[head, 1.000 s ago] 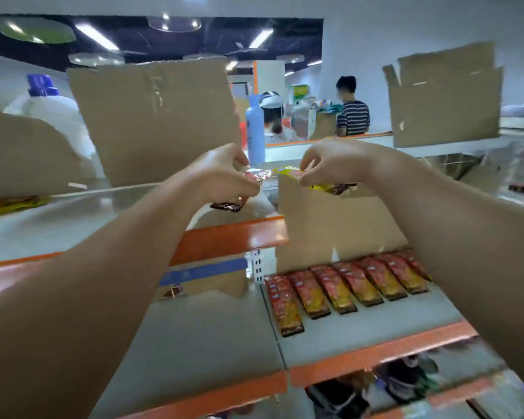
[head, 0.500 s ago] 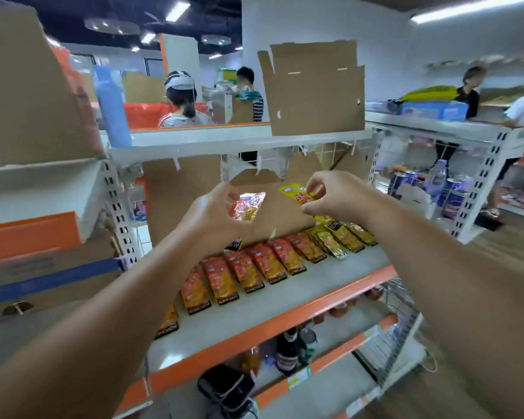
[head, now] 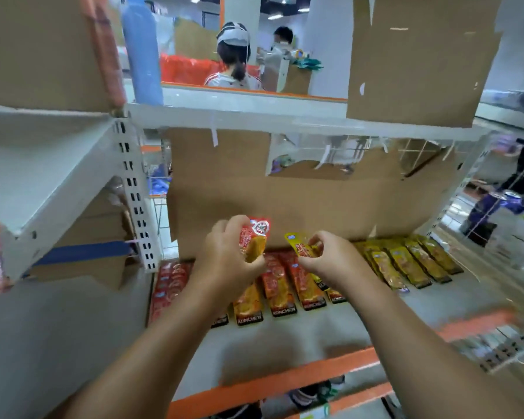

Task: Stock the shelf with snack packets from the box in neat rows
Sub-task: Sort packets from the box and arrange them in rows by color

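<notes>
Grey shelf (head: 300, 334), both hands raised, left (head: 224, 255) gripping red packet (head: 254, 237), right (head: 330, 258) pinching yellow packet (head: 300, 244)

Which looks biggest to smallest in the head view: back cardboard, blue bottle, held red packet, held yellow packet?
Largest: cardboard
Next: blue bottle
Smallest: red packet and yellow packet, which look alike, each partly covered.

Shop — slotted metal shelving (head: 133, 189), orange-edged shelf (head: 300, 337), snack packets (head: 406, 264) in rows, cardboard backing sheets (head: 315, 201).
</notes>
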Demonstrator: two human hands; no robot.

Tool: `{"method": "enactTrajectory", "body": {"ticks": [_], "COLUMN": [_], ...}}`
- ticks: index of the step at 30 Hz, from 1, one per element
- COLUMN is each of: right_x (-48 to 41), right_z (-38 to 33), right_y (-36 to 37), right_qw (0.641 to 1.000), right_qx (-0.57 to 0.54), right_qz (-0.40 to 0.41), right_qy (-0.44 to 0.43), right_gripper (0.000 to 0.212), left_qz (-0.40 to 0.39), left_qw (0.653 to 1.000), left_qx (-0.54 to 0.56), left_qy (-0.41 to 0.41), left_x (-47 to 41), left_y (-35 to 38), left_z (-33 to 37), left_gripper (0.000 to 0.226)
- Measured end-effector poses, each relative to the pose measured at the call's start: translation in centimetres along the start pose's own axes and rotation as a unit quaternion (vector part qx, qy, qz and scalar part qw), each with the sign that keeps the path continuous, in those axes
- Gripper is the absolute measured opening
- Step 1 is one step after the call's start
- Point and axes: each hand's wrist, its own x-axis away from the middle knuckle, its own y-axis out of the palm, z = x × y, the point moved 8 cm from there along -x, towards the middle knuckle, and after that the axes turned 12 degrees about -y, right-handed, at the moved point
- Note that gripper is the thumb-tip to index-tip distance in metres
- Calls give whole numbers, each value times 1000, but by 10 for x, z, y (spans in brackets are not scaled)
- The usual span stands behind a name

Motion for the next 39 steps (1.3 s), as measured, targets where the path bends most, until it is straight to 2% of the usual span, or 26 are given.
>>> {"method": "enactTrajectory", "body": {"ticks": [3, 8, 16, 19, 22, 29, 39], "right_x": [-20, -46, -71, -82, -92, -108, -105], "right_z": [-9, -35, -39, -30, -21, -13, -7], "right_y": [29, 67, 107, 115, 120, 126, 131], "right_qw": [1000, 997, 986, 977, 972, 970, 971], "right_qx": [-4, -9, -37, -63, -69, -79, -73], "right_qz": [-12, -7, -44, -71, -95, -108, -108], "right_qy": [-11, -71, -159, -189, -204, -201, -202], "right_gripper": [28, 33, 37, 32, 40, 41, 41], "left_qz": [36, 105, 164, 176, 185, 197, 189], "left_qw": [999, 988, 968, 953, 941, 930, 938], "left_qx": [-39, -109, -157, -192, -212, -233, -232], "left_qy": [14, 5, -103, -152, -185, -203, -176], "left_x": [4, 16, 53, 64, 69, 68, 66], "left_y": [-4, -15, 22, 45, 60, 67, 73], "left_z": [-23, -61, -108, -122, -129, -129, -134], "left_gripper": [67, 64, 64, 61, 58, 50, 41]}}
